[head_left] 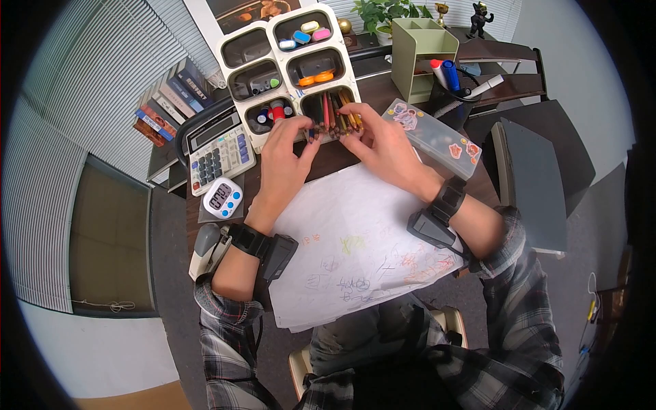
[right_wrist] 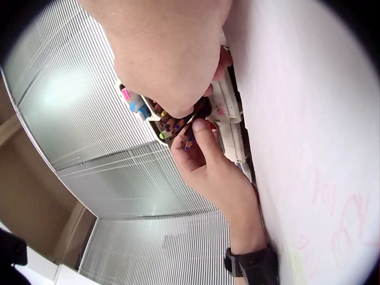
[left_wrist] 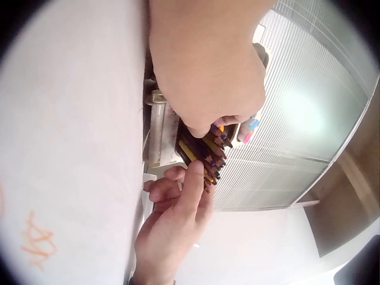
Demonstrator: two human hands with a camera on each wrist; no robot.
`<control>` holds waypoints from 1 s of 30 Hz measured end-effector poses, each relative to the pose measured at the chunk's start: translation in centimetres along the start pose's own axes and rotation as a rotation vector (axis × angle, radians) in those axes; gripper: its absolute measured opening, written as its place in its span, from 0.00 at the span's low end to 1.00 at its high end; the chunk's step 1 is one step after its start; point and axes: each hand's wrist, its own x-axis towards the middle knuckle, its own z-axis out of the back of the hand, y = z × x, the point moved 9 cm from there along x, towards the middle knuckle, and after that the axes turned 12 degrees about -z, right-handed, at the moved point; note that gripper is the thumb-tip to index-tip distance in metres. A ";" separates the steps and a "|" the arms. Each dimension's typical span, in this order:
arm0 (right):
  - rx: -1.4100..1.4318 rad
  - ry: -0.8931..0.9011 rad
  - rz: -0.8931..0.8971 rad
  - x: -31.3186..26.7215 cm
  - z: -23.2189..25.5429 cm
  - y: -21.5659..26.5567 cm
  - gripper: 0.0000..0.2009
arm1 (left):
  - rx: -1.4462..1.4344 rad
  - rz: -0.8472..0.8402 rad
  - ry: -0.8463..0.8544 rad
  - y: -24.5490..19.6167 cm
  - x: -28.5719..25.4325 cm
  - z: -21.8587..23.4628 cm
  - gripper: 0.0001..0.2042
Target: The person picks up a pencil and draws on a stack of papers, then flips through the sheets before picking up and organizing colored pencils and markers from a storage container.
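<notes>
Colored pencils (head_left: pixel 329 113) stand as a bundle, sharpened tips toward the person, in the near right compartment of a white organizer (head_left: pixel 257 140). My left hand (head_left: pixel 283 160) is at the bundle's left side; its thumb and fingertips pinch a blue-tipped pencil (right_wrist: pixel 188 144). On the other side, my right hand (head_left: pixel 389 152) curls its thumb and index finger around the right edge of the bundle. In the left wrist view, the right thumb (left_wrist: pixel 193 181) lies against the pencils near their tips. The fingers partly hide the compartment's front.
Other compartments hold erasers (head_left: pixel 301 37), orange items (head_left: pixel 316 78) and a red glue stick (head_left: pixel 277 109). A calculator (head_left: pixel 219 157) and timer (head_left: pixel 223 198) lie left. A translucent stickered case (head_left: pixel 437 140) and pen cup (head_left: pixel 454 96) stand right. Scribbled paper (head_left: pixel 348 239) covers the desk's front.
</notes>
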 end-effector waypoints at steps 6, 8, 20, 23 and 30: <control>-0.024 -0.020 -0.012 -0.1 0.3 0.3 0.20 | -0.004 0.002 0.008 0.1 -0.1 -0.1 0.15; -0.029 -0.018 -0.018 -0.1 0.3 0.2 0.20 | -0.004 0.010 0.013 0.2 -0.1 -0.2 0.15; -0.073 -0.028 -0.020 0.0 0.2 -0.2 0.23 | 0.060 -0.019 0.040 -0.4 0.2 0.3 0.12; -0.078 -0.034 -0.019 0.1 0.2 -0.2 0.24 | 0.049 0.019 0.083 -0.2 0.1 -0.2 0.12; -0.059 -0.022 -0.030 0.1 0.1 -0.2 0.24 | -0.060 -0.036 0.077 -1.1 0.5 -0.4 0.09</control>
